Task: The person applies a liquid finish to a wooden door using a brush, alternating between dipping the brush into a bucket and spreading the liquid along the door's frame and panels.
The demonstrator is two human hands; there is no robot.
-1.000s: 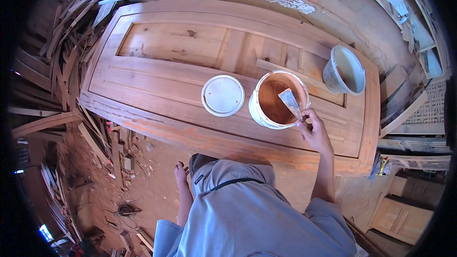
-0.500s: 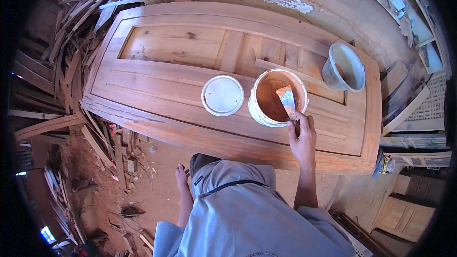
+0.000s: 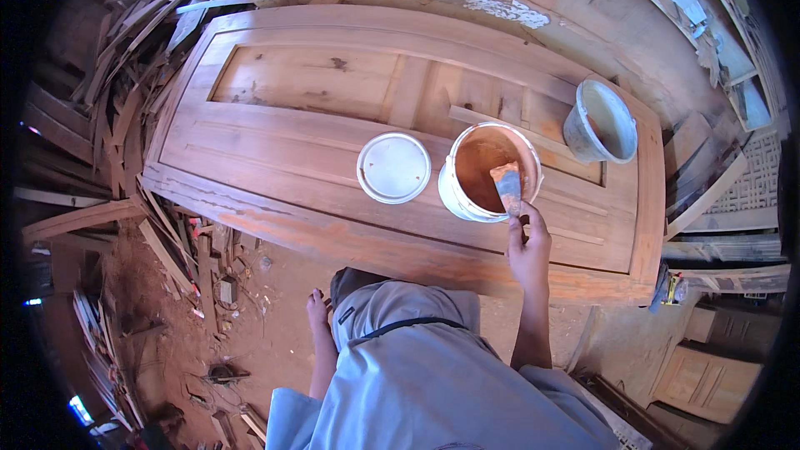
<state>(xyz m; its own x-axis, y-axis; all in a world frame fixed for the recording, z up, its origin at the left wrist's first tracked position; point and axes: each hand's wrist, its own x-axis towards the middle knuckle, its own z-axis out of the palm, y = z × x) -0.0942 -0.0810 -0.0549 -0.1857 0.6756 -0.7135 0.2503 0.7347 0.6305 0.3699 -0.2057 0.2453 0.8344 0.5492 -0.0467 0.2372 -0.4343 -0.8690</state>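
Note:
My right hand [image 3: 530,247] is closed round the handle of a putty knife [image 3: 507,187], whose blade is smeared with orange-brown paste. The blade rests over the inner near side of a white bucket [image 3: 451,187]. Brown-orange paste [image 3: 482,175] coats the inside of this bucket. Left of it, a round white lid [image 3: 393,168] lies flat on the large panelled wooden door [image 3: 275,137]. My left hand [image 3: 317,307] hangs at my side, away from the door, its fingers loosely apart and holding nothing.
A grey bucket [image 3: 600,122] stands at the door's far right. A loose wooden strip [image 3: 533,138] lies behind the white bucket. Scrap wood [image 3: 125,125] is heaped on the left, and offcuts [image 3: 208,283] litter the dirt floor. A worn wall [image 3: 467,0] runs behind the door.
The putty knife has tilted, and its blade has dropped slightly lower in the white bucket, with more paste showing on its tip. My left hand stays at my side.

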